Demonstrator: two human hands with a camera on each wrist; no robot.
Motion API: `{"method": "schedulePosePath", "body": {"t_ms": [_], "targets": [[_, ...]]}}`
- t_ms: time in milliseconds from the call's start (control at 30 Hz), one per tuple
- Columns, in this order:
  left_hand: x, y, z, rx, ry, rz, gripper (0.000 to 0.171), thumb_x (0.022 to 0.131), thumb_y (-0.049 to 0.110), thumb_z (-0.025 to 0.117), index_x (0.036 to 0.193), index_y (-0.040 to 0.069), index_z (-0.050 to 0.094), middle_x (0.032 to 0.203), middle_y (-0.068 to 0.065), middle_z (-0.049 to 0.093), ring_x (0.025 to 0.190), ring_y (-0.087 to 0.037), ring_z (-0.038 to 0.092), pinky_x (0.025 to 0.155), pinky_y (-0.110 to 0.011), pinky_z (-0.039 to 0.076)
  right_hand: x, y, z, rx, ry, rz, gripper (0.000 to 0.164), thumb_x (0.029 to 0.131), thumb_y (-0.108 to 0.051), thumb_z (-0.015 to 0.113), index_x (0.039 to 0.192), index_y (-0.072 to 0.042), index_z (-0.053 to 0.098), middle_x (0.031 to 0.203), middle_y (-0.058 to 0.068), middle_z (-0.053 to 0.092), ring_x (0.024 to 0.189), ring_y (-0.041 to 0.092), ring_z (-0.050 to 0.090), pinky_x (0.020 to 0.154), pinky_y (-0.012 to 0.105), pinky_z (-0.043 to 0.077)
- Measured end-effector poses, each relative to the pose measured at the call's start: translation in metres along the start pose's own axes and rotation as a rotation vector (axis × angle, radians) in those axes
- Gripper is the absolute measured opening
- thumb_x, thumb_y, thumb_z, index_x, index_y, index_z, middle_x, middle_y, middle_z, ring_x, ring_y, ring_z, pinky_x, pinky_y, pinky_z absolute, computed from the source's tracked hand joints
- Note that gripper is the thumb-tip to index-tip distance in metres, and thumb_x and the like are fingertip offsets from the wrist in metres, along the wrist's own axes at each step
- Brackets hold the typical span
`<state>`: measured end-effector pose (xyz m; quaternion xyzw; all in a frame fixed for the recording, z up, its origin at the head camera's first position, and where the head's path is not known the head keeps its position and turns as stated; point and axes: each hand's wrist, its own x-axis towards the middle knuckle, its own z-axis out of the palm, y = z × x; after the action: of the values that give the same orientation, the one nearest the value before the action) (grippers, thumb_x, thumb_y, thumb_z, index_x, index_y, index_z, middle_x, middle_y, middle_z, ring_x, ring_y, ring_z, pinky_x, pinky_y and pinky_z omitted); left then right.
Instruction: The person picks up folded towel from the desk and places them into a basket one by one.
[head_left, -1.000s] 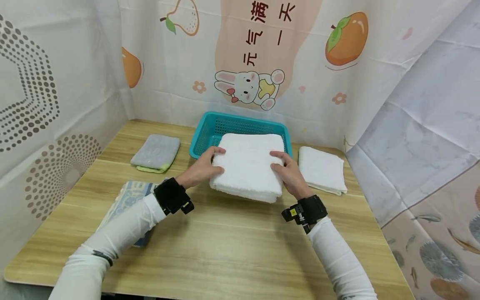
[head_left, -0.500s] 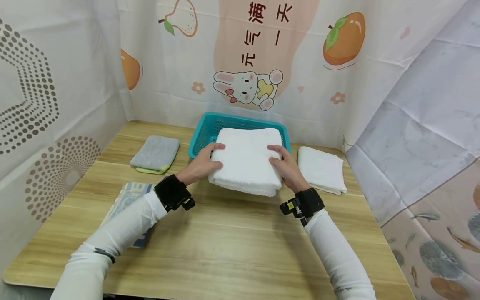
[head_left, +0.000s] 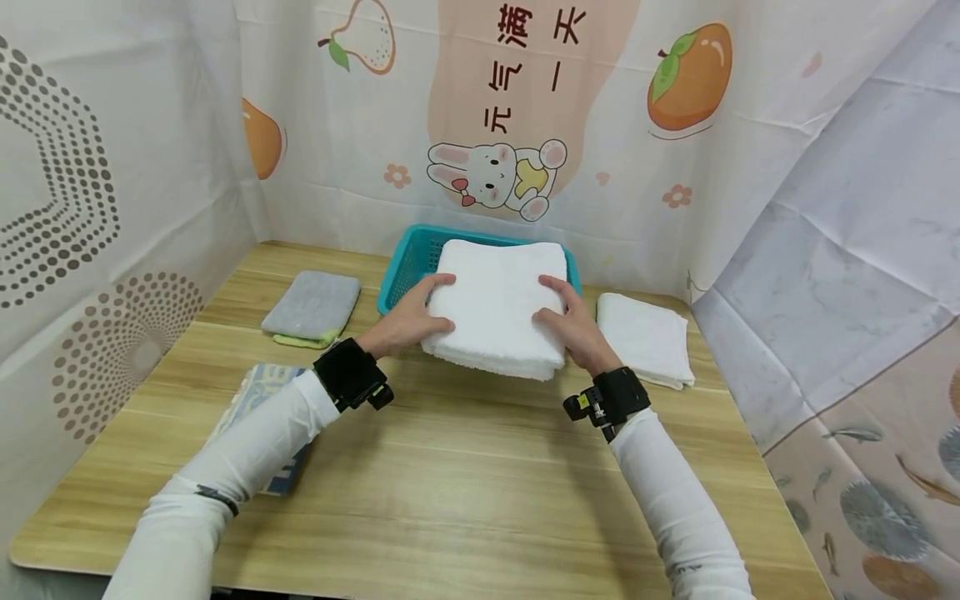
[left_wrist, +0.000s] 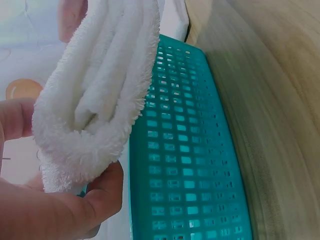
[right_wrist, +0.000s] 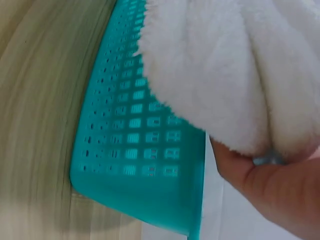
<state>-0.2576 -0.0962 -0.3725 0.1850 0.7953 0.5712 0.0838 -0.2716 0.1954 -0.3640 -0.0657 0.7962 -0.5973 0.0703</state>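
A thick, folded white towel (head_left: 497, 308) is held level in front of me between both hands. My left hand (head_left: 408, 317) grips its left edge, and my right hand (head_left: 577, 325) grips the right edge, thumbs on top. Beneath and behind it stands a teal plastic basket (head_left: 401, 275), partly covered by the towel. In the left wrist view, the folded layers of the towel (left_wrist: 95, 100) show at its edge, above the basket's perforated side (left_wrist: 180, 150). From the right wrist, the towel (right_wrist: 215, 75) hangs over the basket (right_wrist: 135, 130), with fingers curled beneath it.
Left of the basket lies a folded grey cloth (head_left: 313, 304) with a yellow-green layer under it. A blue patterned folded cloth (head_left: 262, 387) is partly hidden by the left forearm. On the right rests another folded white towel (head_left: 645, 340). Printed curtains surround the wooden table (head_left: 465, 492).
Both hands have carried the white towel away from me, farther over the basket. The basket and the cloths on the table stay where they were.
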Motion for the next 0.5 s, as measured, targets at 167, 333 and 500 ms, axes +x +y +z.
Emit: {"method": "schedulePosePath", "body": {"t_ms": [167,333,500], "targets": [[0.005,0.001,-0.002,-0.007,0.01,-0.004,0.075,0.087,-0.005,0.063,0.153,0.01,0.031,0.162,-0.009,0.022,0.148,-0.024,0.02,0.117,-0.047,0.021,0.003,0.0,-0.001,-0.04,-0.028,-0.06,0.078,0.086,0.009,0.06,0.155,-0.01,0.031,0.164,0.008,0.013,0.149,0.026,0.013,0.119,0.049,0.013],[0.008,0.001,-0.003,-0.013,0.012,-0.001,0.078,0.086,-0.009,0.062,0.154,0.01,0.03,0.162,-0.009,0.022,0.147,-0.024,0.02,0.116,-0.046,0.021,0.003,0.001,-0.001,-0.053,-0.017,-0.087,0.08,0.085,0.009,0.062,0.155,-0.016,0.033,0.164,0.005,0.014,0.148,0.026,0.015,0.118,0.05,0.015],[0.015,0.002,-0.004,0.022,0.026,0.017,0.08,0.084,-0.01,0.061,0.154,0.011,0.03,0.162,-0.008,0.022,0.147,-0.022,0.021,0.116,-0.044,0.023,0.006,0.001,-0.002,-0.043,-0.009,-0.127,0.079,0.086,0.009,0.06,0.155,-0.017,0.033,0.164,0.004,0.015,0.147,0.026,0.018,0.117,0.05,0.018]]}}
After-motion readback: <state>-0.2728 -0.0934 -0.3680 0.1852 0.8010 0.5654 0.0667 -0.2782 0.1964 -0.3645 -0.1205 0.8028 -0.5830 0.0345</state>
